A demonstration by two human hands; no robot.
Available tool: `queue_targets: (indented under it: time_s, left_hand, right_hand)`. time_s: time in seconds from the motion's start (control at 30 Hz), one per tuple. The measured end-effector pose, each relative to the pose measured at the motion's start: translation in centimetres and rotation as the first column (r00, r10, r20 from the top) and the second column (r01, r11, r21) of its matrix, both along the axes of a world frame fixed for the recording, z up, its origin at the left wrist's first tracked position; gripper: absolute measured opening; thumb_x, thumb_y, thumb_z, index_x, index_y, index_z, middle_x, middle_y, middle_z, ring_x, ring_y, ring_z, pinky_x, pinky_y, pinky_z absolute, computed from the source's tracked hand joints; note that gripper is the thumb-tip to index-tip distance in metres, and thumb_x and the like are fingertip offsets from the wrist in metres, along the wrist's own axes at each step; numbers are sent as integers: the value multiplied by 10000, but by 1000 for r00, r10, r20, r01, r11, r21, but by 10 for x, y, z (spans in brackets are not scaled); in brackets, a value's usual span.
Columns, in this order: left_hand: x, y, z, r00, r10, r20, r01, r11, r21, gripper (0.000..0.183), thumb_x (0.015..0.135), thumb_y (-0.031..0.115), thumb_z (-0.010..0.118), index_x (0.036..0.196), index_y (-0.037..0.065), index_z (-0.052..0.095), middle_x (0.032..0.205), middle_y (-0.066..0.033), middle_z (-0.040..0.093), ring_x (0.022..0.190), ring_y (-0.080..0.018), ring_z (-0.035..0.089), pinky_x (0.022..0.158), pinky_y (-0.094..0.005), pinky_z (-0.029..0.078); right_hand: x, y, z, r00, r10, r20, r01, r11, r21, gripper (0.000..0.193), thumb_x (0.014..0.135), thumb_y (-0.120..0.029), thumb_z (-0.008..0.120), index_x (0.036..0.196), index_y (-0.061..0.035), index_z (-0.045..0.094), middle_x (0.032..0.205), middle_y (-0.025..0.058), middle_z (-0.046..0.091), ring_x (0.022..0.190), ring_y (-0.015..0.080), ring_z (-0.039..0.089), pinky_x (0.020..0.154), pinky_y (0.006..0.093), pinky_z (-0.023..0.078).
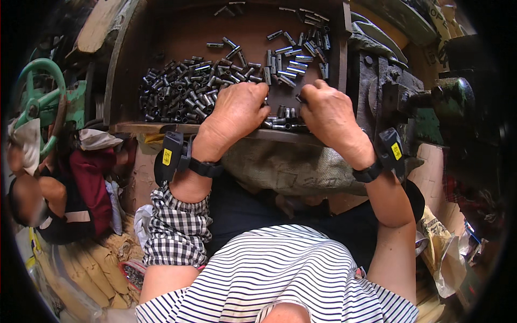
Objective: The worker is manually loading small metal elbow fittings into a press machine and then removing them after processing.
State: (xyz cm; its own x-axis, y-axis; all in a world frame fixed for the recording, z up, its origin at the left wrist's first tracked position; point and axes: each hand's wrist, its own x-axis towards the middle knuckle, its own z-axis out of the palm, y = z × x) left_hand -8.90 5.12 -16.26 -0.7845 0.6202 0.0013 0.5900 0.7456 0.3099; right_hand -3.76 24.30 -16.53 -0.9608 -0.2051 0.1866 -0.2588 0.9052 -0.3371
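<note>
Several short metal tubes (pixel 199 99) lie heaped in the left part of a shallow wooden tray (pixel 210 29). My left hand (pixel 237 109) is closed at the right edge of this heap, its thumb and fingers bent together; whatever they pinch is mostly hidden. Across a small gap, my right hand (pixel 327 110) is closed too, with the dark end of a metal tube (pixel 300 99) showing at its fingertips. Between the hands, a small group of tubes (pixel 285 112) rests against the tray's near wall. Shinier tubes (pixel 295 67) lie scattered beyond, toward the tray's right side.
Dark machinery (pixel 388 86) stands close by the tray's right wall. A green handwheel (pixel 40 102) is at the far left, with another person (pixel 75 188) beside it. A woven sack (pixel 293 167) hangs below the tray's near edge, above my lap.
</note>
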Motion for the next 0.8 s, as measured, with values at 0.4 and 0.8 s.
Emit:
queue_targets:
  time_s: [0.4,0.8]
  left_hand:
    - [0,18,-3,1000,-22,-15,23,998,56,205,729,131,638,811,-23,532,697,-176,598,688,-314,623,625,-415,483]
    - [11,43,3,344,-422,839,-686,497,531,144,872,113,535,977,20,569,709,-29,603,523,-78,579,424,-158,442]
  right_hand:
    - [31,34,5,971,31,239,145,717,-682,170,744,-30,684,849,14,558,703,89,631,626,148,636,566,257,499]
    - [30,39,8,910,192,368,336,181,-924,170,840,-71,637,980,2,575,767,27,602,638,65,618,478,152,462]
